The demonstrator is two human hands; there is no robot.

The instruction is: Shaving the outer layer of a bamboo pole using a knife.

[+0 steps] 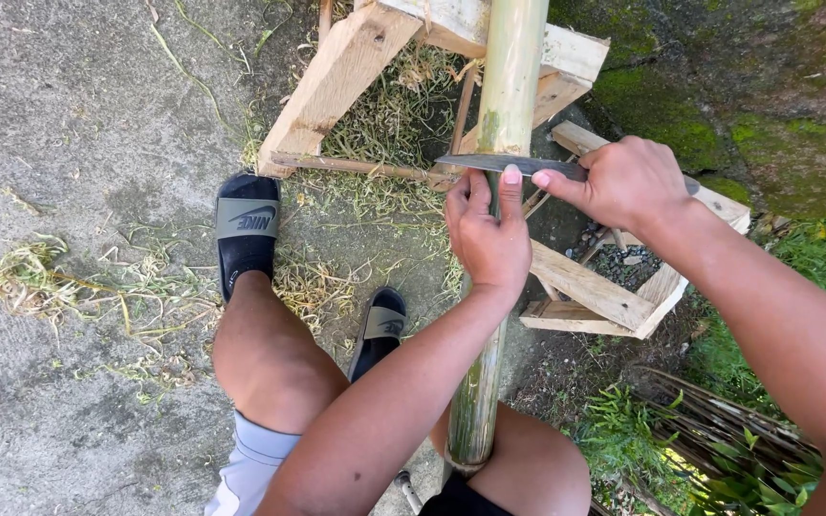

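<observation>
A long green bamboo pole [509, 86] runs from between my knees up across a wooden stand [336, 76]. My left hand [486, 229] wraps around the pole near its middle, fingers curled over it. My right hand [623, 182] grips the handle of a knife [489, 163], whose grey blade lies crosswise on the pole just above my left fingers, tip pointing left.
Pale bamboo shavings [78, 287] litter the concrete ground at left and under the stand. My feet wear black slides [246, 229]. Mossy stone [776, 105] and green plants [719, 449] fill the right side. A bundle of thin sticks [719, 420] lies at lower right.
</observation>
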